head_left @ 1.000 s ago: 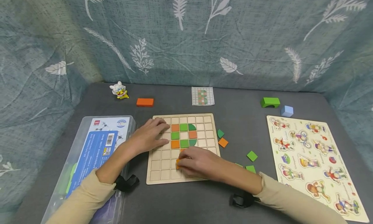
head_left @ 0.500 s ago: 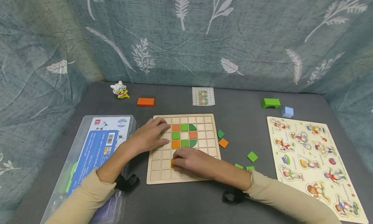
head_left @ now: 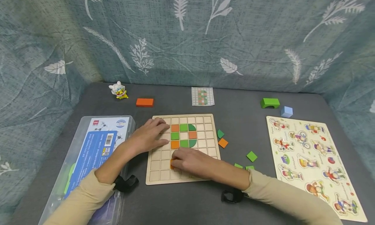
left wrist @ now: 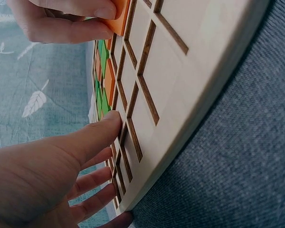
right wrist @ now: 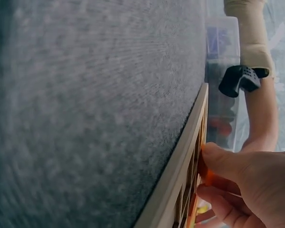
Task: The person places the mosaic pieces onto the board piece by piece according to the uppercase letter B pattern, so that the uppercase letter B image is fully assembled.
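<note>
Moved leftward since earlier, the right hand (head_left: 190, 161) pinches a flat orange tile (head_left: 172, 164), its outline partly hidden, near the board's (head_left: 165, 175) front edge, the left hand (head_left: 147, 136) resting spread at the left edge.

I count one left hand (head_left: 148, 135), one right hand (head_left: 190, 161), one grid board (head_left: 156, 164), one plastic box (head_left: 75, 147), one picture board (head_left: 293, 154), one card (head_left: 202, 96), one figurine (head_left: 118, 90) and three blocks (head_left: 145, 102). Eight seated tiles (head_left: 183, 127) show, part of the grid board being hidden; one orange tile (head_left: 171, 164) is pinched, and five loose tiles (head_left: 251, 156) lie alongside.
</note>
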